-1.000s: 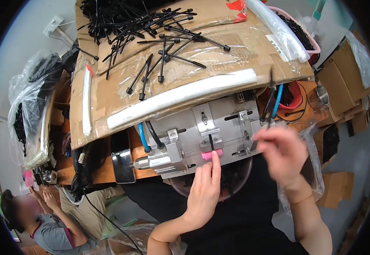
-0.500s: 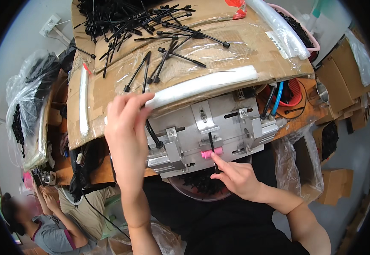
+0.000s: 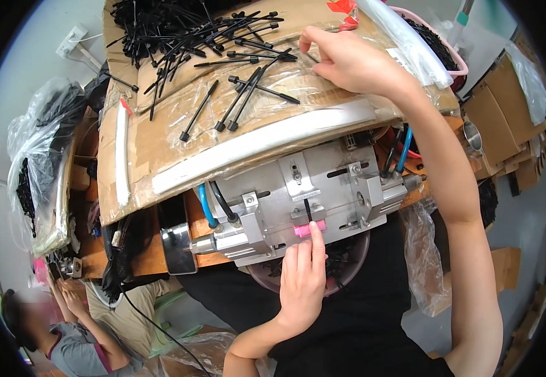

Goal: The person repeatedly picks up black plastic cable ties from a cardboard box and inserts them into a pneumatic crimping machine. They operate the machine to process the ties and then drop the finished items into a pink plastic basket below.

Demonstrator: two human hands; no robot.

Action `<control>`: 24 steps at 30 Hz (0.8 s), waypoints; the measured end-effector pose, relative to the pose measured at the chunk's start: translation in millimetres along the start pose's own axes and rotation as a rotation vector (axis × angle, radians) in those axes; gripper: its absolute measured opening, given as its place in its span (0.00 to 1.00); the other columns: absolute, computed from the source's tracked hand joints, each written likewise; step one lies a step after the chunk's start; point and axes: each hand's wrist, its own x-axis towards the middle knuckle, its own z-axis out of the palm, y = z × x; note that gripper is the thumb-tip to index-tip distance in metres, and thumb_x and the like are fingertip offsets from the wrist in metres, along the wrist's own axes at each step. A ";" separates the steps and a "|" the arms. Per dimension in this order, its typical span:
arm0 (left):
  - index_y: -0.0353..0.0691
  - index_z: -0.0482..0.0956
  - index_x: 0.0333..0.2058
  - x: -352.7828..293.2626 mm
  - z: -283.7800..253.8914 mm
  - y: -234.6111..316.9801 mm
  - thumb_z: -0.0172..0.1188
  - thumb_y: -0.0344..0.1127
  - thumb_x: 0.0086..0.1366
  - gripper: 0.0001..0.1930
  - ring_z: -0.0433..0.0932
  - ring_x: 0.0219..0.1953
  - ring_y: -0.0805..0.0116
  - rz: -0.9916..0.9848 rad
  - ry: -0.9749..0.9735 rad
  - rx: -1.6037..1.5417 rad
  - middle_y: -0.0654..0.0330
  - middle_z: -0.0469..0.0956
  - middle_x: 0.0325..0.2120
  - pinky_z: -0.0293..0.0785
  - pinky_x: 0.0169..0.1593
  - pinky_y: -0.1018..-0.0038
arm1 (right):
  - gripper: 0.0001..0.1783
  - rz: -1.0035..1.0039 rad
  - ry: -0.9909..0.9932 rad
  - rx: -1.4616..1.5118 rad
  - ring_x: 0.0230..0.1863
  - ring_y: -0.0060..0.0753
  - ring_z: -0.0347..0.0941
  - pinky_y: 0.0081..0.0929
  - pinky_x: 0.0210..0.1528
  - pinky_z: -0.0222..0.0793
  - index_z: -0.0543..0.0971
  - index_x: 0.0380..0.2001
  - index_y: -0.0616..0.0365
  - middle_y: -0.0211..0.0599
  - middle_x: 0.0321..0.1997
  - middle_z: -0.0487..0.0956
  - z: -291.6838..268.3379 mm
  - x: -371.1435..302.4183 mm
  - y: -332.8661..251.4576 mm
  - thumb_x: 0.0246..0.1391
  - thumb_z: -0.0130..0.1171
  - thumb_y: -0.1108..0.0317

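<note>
A metal fixture (image 3: 285,188) holds a slim black rod-like piece (image 3: 307,207), its lower end at a small pink block (image 3: 302,231). My left hand (image 3: 303,276) reaches up from below. Its index fingertip rests at the pink block and the black piece, the other fingers partly bent. My right arm stretches over the right side to the cardboard (image 3: 335,94), where my right hand (image 3: 354,60) has its thumb and fingers curled round a blurred dark piece. Beside it lie several loose black rods with small heads (image 3: 246,97), and a dense pile of them (image 3: 153,28) is behind.
A white padded strip (image 3: 260,144) edges the cardboard above the fixture. Blue and black tubes (image 3: 205,204) join the cylinders. A phone-like dark slab (image 3: 177,239) lies left on the bench. A tub (image 3: 348,270) sits below the fixture. Another person (image 3: 84,345) works at the lower left.
My left hand has come down from the cardboard to the pink block. My right hand has left the block and moved up to the loose black rods. One rod near the strip is gone.
</note>
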 end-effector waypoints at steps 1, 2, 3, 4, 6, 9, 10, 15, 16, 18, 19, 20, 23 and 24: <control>0.27 0.62 0.63 1.0 -1.4 -1.1 0.65 0.24 0.53 0.37 0.69 0.39 0.56 -0.001 -0.007 -0.007 0.54 0.71 0.37 0.68 0.45 0.64 | 0.12 0.021 -0.057 0.074 0.27 0.29 0.69 0.29 0.31 0.64 0.73 0.44 0.60 0.37 0.26 0.72 -10.0 -3.8 -0.6 0.57 0.56 0.71; 0.27 0.62 0.62 1.1 -2.6 -2.0 0.64 0.25 0.55 0.36 0.69 0.39 0.58 0.011 -0.010 0.019 0.55 0.71 0.36 0.69 0.45 0.66 | 0.11 0.041 -0.112 0.146 0.26 0.26 0.68 0.27 0.30 0.63 0.74 0.44 0.60 0.34 0.26 0.72 -16.8 -9.0 2.4 0.57 0.54 0.72; 0.27 0.63 0.62 1.0 -4.0 -3.1 0.63 0.26 0.57 0.35 0.70 0.39 0.60 0.024 -0.014 0.044 0.56 0.71 0.36 0.70 0.44 0.68 | 0.10 -0.031 0.022 0.341 0.24 0.18 0.63 0.21 0.28 0.60 0.76 0.41 0.63 0.25 0.25 0.70 -15.5 -18.4 13.2 0.57 0.54 0.72; 0.28 0.63 0.62 1.7 -5.5 -4.4 0.62 0.27 0.58 0.33 0.70 0.38 0.62 0.042 -0.016 0.062 0.58 0.70 0.36 0.70 0.43 0.70 | 0.10 0.081 0.045 0.486 0.26 0.18 0.67 0.20 0.29 0.64 0.77 0.41 0.63 0.27 0.27 0.74 -29.4 -33.5 7.2 0.58 0.56 0.69; 0.30 0.65 0.62 12.2 -25.4 -9.6 0.64 0.27 0.56 0.34 0.70 0.39 0.61 0.076 -0.006 0.021 0.57 0.71 0.36 0.70 0.43 0.69 | 0.09 0.226 0.159 0.771 0.30 0.19 0.72 0.19 0.33 0.69 0.79 0.39 0.63 0.28 0.30 0.78 -34.8 -73.9 -24.9 0.57 0.59 0.70; 0.39 0.71 0.59 48.9 -65.2 -32.8 0.64 0.23 0.55 0.31 0.69 0.43 0.52 0.029 0.154 0.032 0.52 0.71 0.38 0.67 0.50 0.61 | 0.15 -0.008 0.236 0.776 0.35 0.24 0.77 0.22 0.38 0.75 0.80 0.38 0.64 0.35 0.34 0.81 10.7 -139.6 -57.8 0.44 0.65 0.85; 0.41 0.74 0.56 75.3 -73.8 -44.6 0.61 0.22 0.57 0.26 0.68 0.43 0.52 0.064 0.299 0.042 0.53 0.72 0.39 0.65 0.51 0.60 | 0.16 -0.052 0.222 0.616 0.32 0.30 0.78 0.23 0.36 0.76 0.79 0.37 0.63 0.39 0.33 0.81 24.6 -165.4 -74.4 0.42 0.69 0.82; 0.36 0.76 0.41 157.6 -115.0 -104.0 0.56 0.21 0.60 0.10 0.74 0.40 0.55 0.010 0.123 -0.146 0.51 0.74 0.38 0.70 0.47 0.63 | 0.32 -0.072 0.203 0.420 0.24 0.33 0.71 0.28 0.26 0.68 0.71 0.55 0.72 0.38 0.27 0.75 101.5 -231.0 -121.7 0.44 0.68 0.80; 0.35 0.76 0.40 162.7 -118.1 -106.8 0.56 0.20 0.59 0.10 0.76 0.37 0.57 -0.020 0.041 -0.217 0.51 0.75 0.36 0.72 0.45 0.66 | 0.34 -0.038 0.172 0.398 0.23 0.32 0.70 0.29 0.25 0.67 0.70 0.57 0.73 0.36 0.25 0.74 107.3 -234.0 -123.3 0.44 0.68 0.80; 0.34 0.76 0.38 161.8 -120.7 -111.4 0.56 0.18 0.58 0.09 0.76 0.33 0.60 -0.003 0.026 -0.229 0.52 0.75 0.34 0.73 0.41 0.68 | 0.35 -0.050 0.186 0.404 0.22 0.31 0.69 0.30 0.25 0.66 0.69 0.58 0.72 0.35 0.23 0.71 114.1 -227.7 -123.7 0.44 0.68 0.79; 0.34 0.76 0.38 160.5 -120.1 -112.2 0.56 0.18 0.58 0.09 0.76 0.31 0.61 0.004 0.020 -0.241 0.52 0.75 0.33 0.73 0.40 0.68 | 0.36 -0.057 0.189 0.402 0.22 0.31 0.69 0.30 0.24 0.66 0.69 0.59 0.71 0.35 0.22 0.70 114.9 -224.9 -122.5 0.45 0.68 0.78; 0.34 0.76 0.40 157.5 -120.0 -111.2 0.56 0.18 0.58 0.11 0.75 0.31 0.61 0.008 0.047 -0.242 0.53 0.74 0.33 0.73 0.40 0.69 | 0.36 -0.049 0.174 0.402 0.22 0.31 0.69 0.30 0.24 0.66 0.69 0.59 0.71 0.35 0.22 0.70 114.2 -223.8 -121.5 0.45 0.68 0.78; 0.37 0.75 0.48 137.7 -117.9 -98.7 0.56 0.17 0.58 0.19 0.74 0.32 0.62 0.018 0.154 -0.217 0.55 0.73 0.32 0.72 0.40 0.69 | 0.36 -0.022 0.117 0.375 0.23 0.32 0.70 0.30 0.25 0.67 0.69 0.60 0.68 0.35 0.23 0.72 111.1 -223.3 -116.9 0.45 0.68 0.76; 0.39 0.74 0.54 126.2 -114.9 -85.9 0.55 0.16 0.58 0.24 0.73 0.33 0.62 0.020 0.205 -0.190 0.55 0.72 0.32 0.72 0.40 0.69 | 0.37 -0.010 0.088 0.348 0.23 0.32 0.71 0.29 0.25 0.68 0.69 0.60 0.67 0.35 0.24 0.73 106.8 -224.3 -115.1 0.45 0.69 0.75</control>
